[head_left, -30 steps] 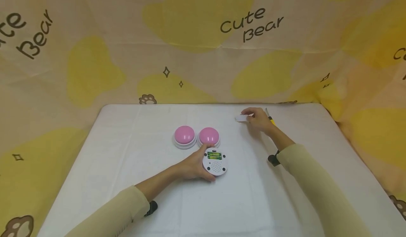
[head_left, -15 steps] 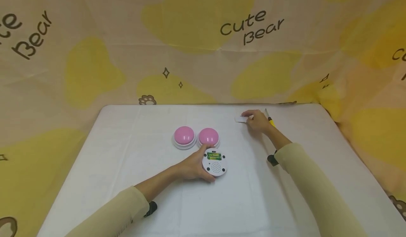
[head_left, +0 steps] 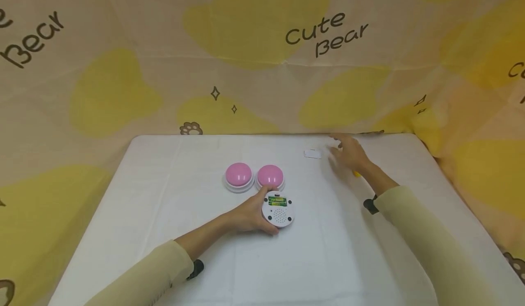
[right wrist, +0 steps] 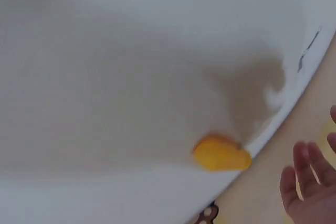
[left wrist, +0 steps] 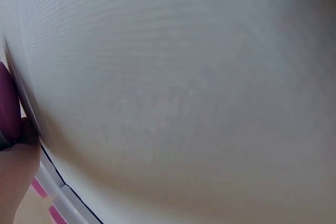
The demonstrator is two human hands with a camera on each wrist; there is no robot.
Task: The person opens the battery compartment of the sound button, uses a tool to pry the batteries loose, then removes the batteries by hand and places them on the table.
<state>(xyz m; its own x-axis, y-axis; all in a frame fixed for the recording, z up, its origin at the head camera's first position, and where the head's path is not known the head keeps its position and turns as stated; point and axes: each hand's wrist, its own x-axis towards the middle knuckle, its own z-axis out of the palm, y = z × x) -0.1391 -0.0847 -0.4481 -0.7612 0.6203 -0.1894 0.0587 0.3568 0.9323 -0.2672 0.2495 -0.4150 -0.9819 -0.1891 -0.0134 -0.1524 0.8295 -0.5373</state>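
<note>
My left hand (head_left: pixel 251 215) grips a round push-button light (head_left: pixel 280 216) by its edge, its white underside facing up. Two green batteries (head_left: pixel 277 201) show in its uncovered compartment, above a ring of speaker holes. In the left wrist view, the light's pink dome (left wrist: pixel 7 106) shows beside the thumb side of the hand. A small white battery cover (head_left: pixel 312 154) lies on the table near the far edge. To the right of it, my right hand (head_left: pixel 350 153) hovers with loose, spread fingers and holds nothing. Beneath that hand is a screwdriver's yellow handle (right wrist: pixel 223 153); its shaft is hidden in the head view.
Two pink-domed push-button lights (head_left: pixel 239 175) with white bases stand side by side just beyond the left hand. A white cloth (head_left: pixel 197 155) covers the table. Behind it hangs a yellow-patterned curtain (head_left: pixel 254 83).
My right hand has let go of the battery cover, leaving it on the table, and moved right over the screwdriver. The left hand keeps its hold on the light.
</note>
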